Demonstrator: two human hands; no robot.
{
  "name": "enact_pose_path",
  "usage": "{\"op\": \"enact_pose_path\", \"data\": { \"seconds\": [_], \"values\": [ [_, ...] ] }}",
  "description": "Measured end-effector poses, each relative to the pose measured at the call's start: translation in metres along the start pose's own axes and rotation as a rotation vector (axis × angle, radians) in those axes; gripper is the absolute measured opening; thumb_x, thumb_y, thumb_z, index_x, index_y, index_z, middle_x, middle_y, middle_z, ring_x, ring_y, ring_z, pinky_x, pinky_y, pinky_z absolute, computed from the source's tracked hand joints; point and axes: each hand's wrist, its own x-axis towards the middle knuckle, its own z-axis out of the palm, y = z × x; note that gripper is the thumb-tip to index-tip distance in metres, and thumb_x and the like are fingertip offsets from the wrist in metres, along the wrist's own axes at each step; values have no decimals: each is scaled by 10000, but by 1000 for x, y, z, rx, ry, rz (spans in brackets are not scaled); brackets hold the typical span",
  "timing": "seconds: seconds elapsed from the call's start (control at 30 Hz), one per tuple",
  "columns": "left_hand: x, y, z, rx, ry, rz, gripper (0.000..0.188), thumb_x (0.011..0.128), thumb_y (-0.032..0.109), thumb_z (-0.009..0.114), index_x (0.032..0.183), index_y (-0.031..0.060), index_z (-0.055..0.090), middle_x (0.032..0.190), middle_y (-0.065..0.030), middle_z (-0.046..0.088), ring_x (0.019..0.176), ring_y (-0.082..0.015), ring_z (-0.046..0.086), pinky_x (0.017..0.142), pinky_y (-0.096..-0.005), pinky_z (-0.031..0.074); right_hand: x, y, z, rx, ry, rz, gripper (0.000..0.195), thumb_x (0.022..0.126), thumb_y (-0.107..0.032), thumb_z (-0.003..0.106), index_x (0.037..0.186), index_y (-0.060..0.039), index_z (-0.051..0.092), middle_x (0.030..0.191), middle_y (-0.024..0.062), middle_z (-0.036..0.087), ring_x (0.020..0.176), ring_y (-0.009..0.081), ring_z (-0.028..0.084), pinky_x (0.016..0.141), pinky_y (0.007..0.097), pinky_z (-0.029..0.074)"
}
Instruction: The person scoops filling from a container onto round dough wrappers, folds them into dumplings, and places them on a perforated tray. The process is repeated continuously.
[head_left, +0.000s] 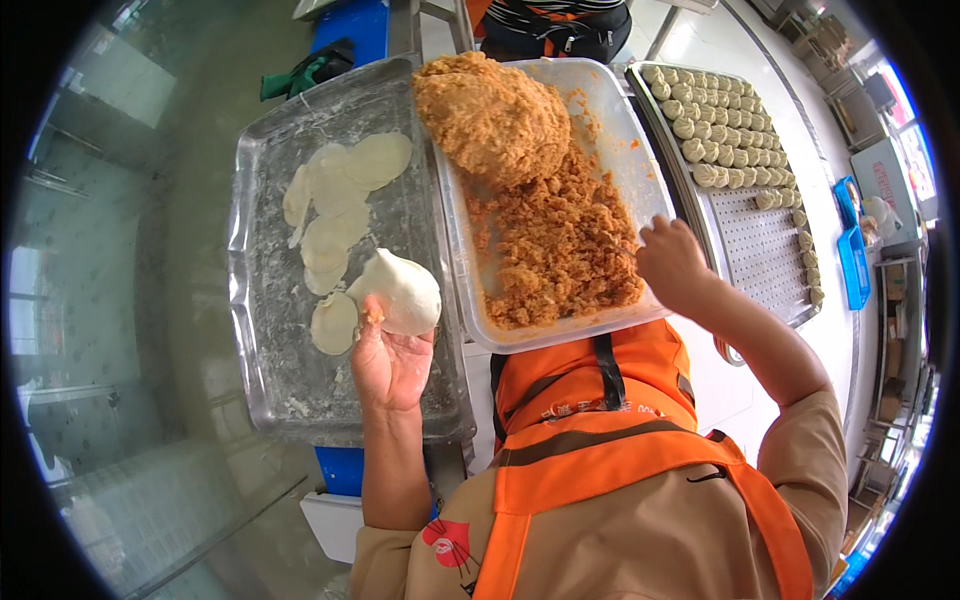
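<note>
My left hand holds up a round dough wrapper with one pointed edge, bits of filling on the thumb. Behind it, several overlapping dough wrappers lie on a floured metal tray. To the right, a translucent plastic tub holds crumbly orange-brown filling and a large paler mound at its far left. My right hand is at the tub's right side with its fingers curled; a thin utensil seems to run from them into the filling, mostly hidden.
At the right, a perforated metal tray bears rows of pleated buns. Blue plastic baskets stand beyond it. A dark green glove lies behind the floured tray. Another person stands across from me, beyond the tub.
</note>
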Motion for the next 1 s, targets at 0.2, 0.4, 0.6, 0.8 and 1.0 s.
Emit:
{"op": "enact_pose_path", "data": {
  "seconds": [0.2,0.4,0.6,0.8,1.0],
  "values": [
    [14,-2,1,-137,-37,-78,390,823,292,568,1143,83,493,1079,-68,578,1013,-226,551,834,-404,494,-11,26,-7,335,180,165,77,807,-102,513,806,-74,584,658,95,579,607,224,587,574,324,464],
    [25,-1,2,-68,-37,-117,401,849,334,530,1152,75,487,1093,-60,572,1000,-209,558,799,-380,500,8,11,-4,768,62,-156,269,793,-99,524,1056,-137,567,785,101,621,645,272,603,603,364,482],
    [19,-3,-6,-72,-5,-56,354,865,277,507,1162,86,490,1076,-46,586,989,-210,565,811,-393,486,26,-10,16,586,66,-428,333,767,-63,483,1087,-137,541,698,86,605,658,264,608,568,374,479],
    [16,0,-10,-151,-66,-97,332,892,226,410,1184,87,486,1118,-77,575,951,-248,588,797,-405,475,31,-15,16,784,-93,-402,251,772,-70,490,1002,-102,587,691,115,595,682,286,599,586,391,476],
    [5,3,-10,-46,29,-38,371,901,244,406,1233,81,432,1127,-80,568,954,-247,585,813,-401,458,41,-25,28,1143,-113,-425,233,825,-112,482,1026,-66,592,793,165,617,723,317,587,675,396,466]
  ]
}}
